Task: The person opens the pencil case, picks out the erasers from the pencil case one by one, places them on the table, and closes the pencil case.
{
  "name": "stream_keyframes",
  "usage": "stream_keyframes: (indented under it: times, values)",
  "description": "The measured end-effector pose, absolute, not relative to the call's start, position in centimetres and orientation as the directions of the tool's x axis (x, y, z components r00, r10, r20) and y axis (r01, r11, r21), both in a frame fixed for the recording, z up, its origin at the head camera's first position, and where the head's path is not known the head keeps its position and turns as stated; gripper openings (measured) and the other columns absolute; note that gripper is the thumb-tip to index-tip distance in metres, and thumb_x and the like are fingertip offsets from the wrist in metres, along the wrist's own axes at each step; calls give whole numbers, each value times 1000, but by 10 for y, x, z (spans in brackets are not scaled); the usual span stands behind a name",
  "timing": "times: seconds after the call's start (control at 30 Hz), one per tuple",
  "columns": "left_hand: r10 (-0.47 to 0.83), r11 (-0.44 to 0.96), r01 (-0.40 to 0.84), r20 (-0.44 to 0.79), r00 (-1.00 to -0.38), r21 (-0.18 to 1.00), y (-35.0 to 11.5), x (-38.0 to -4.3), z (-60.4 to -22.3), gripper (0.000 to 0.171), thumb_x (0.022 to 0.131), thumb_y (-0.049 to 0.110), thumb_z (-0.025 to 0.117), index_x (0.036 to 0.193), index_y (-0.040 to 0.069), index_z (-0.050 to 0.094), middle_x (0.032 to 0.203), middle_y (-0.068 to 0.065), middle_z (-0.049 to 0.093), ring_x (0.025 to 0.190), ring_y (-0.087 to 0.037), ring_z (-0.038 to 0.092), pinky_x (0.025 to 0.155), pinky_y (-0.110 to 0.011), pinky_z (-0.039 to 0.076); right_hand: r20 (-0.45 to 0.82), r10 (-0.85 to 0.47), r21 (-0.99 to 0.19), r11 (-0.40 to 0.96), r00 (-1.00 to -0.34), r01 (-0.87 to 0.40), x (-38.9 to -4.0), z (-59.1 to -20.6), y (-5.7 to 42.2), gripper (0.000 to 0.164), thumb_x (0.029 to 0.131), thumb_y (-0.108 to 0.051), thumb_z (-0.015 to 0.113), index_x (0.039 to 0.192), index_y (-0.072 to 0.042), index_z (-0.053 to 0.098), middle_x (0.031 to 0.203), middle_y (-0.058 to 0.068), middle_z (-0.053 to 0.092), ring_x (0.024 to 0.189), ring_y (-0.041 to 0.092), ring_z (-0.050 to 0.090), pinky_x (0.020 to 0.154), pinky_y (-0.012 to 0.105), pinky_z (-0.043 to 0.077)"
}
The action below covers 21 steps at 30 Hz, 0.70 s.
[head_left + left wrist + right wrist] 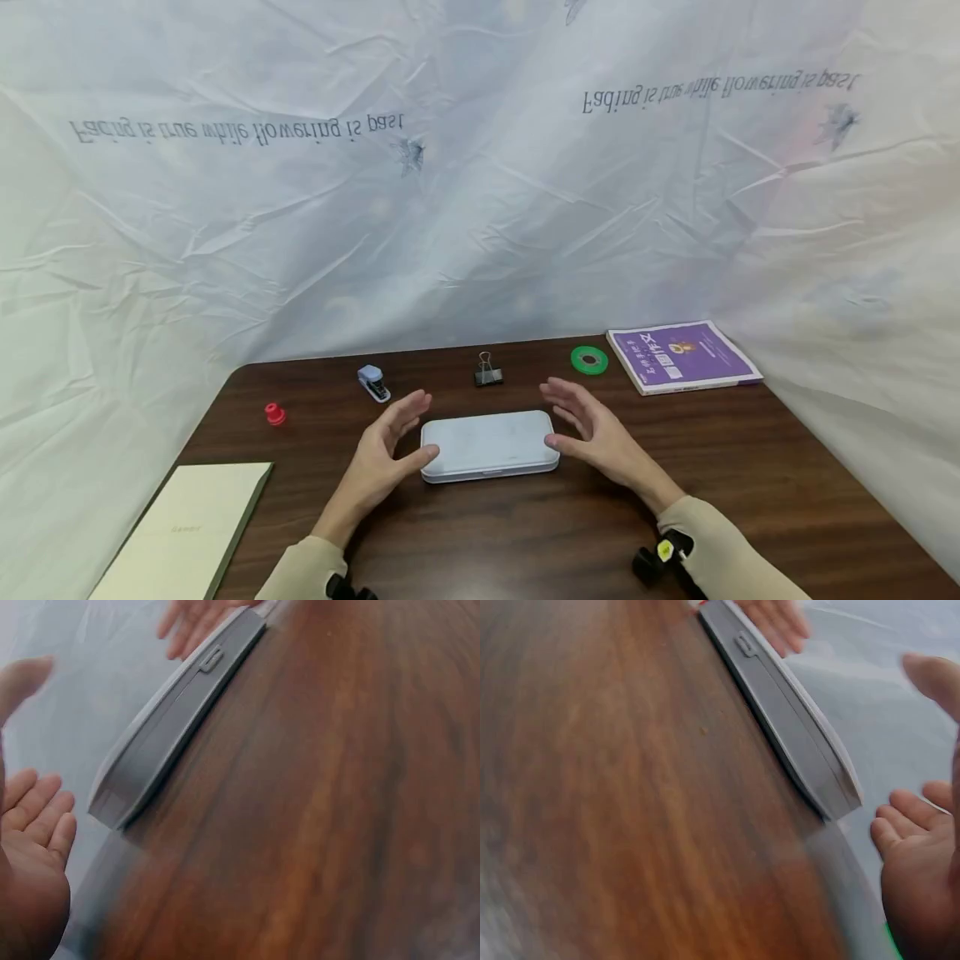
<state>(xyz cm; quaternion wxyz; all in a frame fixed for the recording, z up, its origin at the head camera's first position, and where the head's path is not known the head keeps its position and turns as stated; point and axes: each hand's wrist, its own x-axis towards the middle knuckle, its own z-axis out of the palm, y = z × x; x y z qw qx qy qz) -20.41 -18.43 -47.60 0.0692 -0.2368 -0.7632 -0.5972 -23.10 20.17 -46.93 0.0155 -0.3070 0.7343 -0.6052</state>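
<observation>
A white pencil case (pixel 489 443) with rounded corners lies closed on the dark wooden table, its long side toward me. Its front side and small clasp (pixel 212 658) show in the left wrist view. At its left end is my left hand (pixel 386 446), fingers spread and thumb apart, with nothing in its grasp. My right hand (pixel 596 433) mirrors it at the right end, the thumb overlapping the case's corner in the head view. Both wrist views show a gap between the near palm and the case (pixel 795 720).
Behind the case stand a small stapler (pixel 373 383), a black binder clip (pixel 488 375) and a green tape roll (pixel 589 360). A purple book (pixel 682 357) lies back right. On the left are a red knob-shaped piece (pixel 274 413) and a pale notebook (pixel 183 529). White sheeting (pixel 480 208) hangs behind.
</observation>
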Motion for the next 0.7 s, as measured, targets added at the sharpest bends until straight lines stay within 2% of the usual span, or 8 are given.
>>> stream_keyframes:
  times: [0.1,0.23,0.33,0.5,0.7]
  values:
    - [305,243,407,329,-894,880,-186,-205,-481,84,96,15,90,168,8,47,167,-21,53,155,-37,52,127,-31,46,288,-508,-910,119,-811,-398,-233,-475,203,82,102,-8,82,170,0,37,172,28,40,160,45,41,128,35,45]
    - [331,382,372,251,-910,846,-187,-208,-483,95,86,32,100,165,10,52,164,-9,58,148,-31,60,125,-48,50,228,-537,-895,212,-812,-391,-236,-479,204,90,97,-15,90,169,2,39,172,27,42,157,45,46,127,44,46]
    - [345,474,377,227,-911,795,-186,-209,-482,103,79,40,105,164,12,55,161,-2,61,143,-28,64,121,-56,53,213,-549,-856,294,-808,-425,-237,-478,205,96,92,-23,96,168,0,42,171,22,46,154,43,51,126,49,47]
    - [358,556,407,233,-904,725,-185,-211,-480,105,75,40,107,163,13,56,157,-1,63,138,-25,67,116,-52,58,216,-555,-752,430,-803,-500,-238,-473,203,99,86,-39,100,165,-7,50,161,7,56,144,32,62,119,48,56]
    - [361,590,419,239,-901,690,-186,-209,-479,102,76,42,106,162,14,58,157,1,63,137,-23,68,114,-50,59,238,-552,-640,530,-799,-556,-242,-472,200,101,78,-53,102,161,-15,58,151,-7,61,137,19,64,114,47,59]
